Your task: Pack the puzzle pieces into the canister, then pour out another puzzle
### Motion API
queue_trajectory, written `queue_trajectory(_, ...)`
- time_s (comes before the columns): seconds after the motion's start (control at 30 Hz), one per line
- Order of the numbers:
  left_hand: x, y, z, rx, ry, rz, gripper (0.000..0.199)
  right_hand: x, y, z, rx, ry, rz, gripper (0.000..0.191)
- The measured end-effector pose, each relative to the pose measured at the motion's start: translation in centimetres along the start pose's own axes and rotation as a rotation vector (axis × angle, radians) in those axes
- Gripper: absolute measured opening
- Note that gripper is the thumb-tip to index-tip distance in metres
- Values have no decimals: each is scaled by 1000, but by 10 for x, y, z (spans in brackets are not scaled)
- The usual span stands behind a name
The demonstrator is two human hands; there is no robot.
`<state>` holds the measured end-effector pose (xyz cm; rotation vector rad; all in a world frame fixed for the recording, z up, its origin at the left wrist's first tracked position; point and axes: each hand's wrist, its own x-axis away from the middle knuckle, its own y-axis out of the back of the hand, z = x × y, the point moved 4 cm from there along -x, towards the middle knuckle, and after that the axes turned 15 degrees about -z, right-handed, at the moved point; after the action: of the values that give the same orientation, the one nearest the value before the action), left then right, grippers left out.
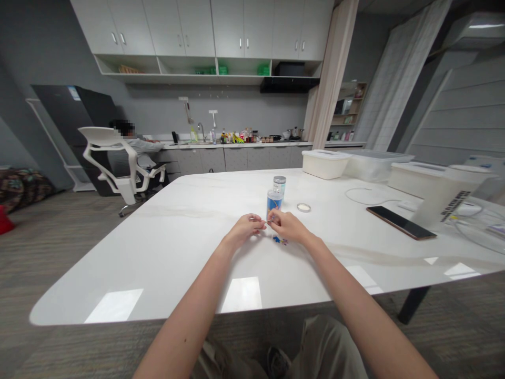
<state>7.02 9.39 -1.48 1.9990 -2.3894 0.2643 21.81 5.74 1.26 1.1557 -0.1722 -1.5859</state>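
Observation:
My left hand [248, 228] and my right hand [288, 225] meet over the white table [169, 263], fingertips almost touching. Between them they pinch a thin, light-brown strand [266, 221], too small to name surely. Just below the right fingers lie small blue and purple pieces [279, 240]; whether they are joined to the strand I cannot tell. Right behind the hands stands a clear-topped jar with blue sides [274, 199], partly covered by the right fingers. A second jar with a grey lid [280, 180] is behind it, and a round lid [303, 207] rests to the right.
On the right are a dark phone [401, 222], a pale tumbler [445, 197] leaning in view, a white cable [355, 199] and several lidded plastic boxes [325, 164]. Another person [138, 150] sits in a white chair [104, 138] at the back left, by the kitchen counter.

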Motion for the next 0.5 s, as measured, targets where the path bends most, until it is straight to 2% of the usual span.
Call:
queue_trajectory(0.07,-1,0,1,-5,-3,-7,29,-3,7,2,44,-15,-129,9)
queue_trajectory(0.23,-1,-1,1,-34,-4,-18,28,-11,31,2,56,-117,-601,19)
queue_trajectory(0.3,-1,-1,1,-40,1,-17,28,-17,36,-1,66,-153,-728,25)
queue_trajectory(0.37,0,-2,1,-42,5,-14,27,-24,37,-6,77,-180,-750,30)
queue_trajectory(0.5,0,-2,0,-48,0,0,24,-33,31,-14,62,-162,-603,35)
